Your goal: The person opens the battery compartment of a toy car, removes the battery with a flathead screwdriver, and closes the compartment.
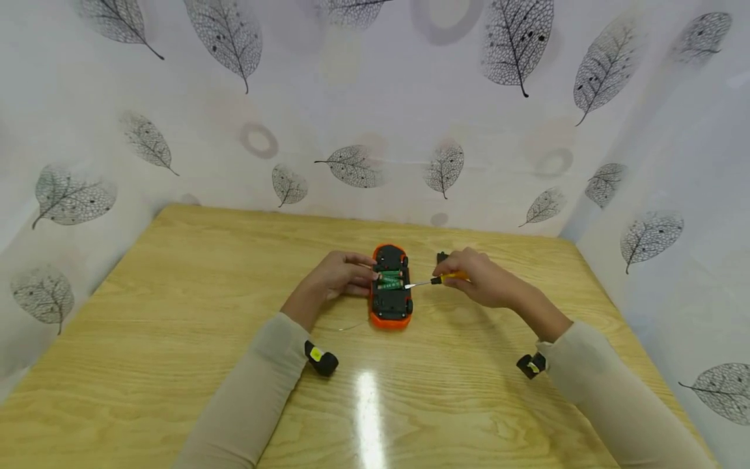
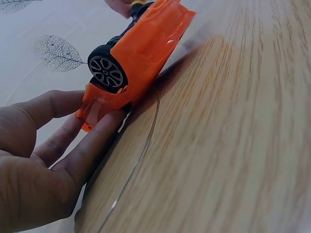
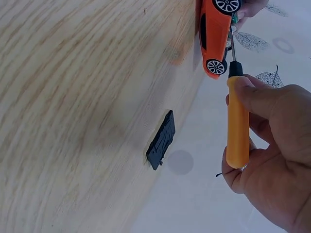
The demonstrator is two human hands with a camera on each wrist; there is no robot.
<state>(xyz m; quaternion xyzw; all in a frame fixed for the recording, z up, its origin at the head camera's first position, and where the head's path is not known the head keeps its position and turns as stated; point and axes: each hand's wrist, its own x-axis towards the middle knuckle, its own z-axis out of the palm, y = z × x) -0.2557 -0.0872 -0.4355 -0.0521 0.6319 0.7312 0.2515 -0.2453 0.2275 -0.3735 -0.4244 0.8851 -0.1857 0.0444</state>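
Observation:
An orange toy car [image 1: 391,322] lies upside down on the table, its black underside facing up. Green batteries [image 1: 390,280] sit in the open compartment in its middle. My left hand [image 1: 347,275] grips the car's left side; in the left wrist view its thumb and fingers pinch the orange body near a wheel [image 2: 106,72]. My right hand [image 1: 482,277] holds a screwdriver [image 3: 238,124] by its yellow handle. The screwdriver's metal shaft points left, and its tip reaches the right edge of the compartment, by the lowest battery. Whether the tip touches the battery is too small to tell.
A black battery cover [image 3: 161,140] lies on the wooden table [image 1: 176,365], beyond my right hand. A thin wire [image 2: 141,158] runs over the table from beside the car. A leaf-patterned curtain [image 1: 375,117] borders the table at the back and sides.

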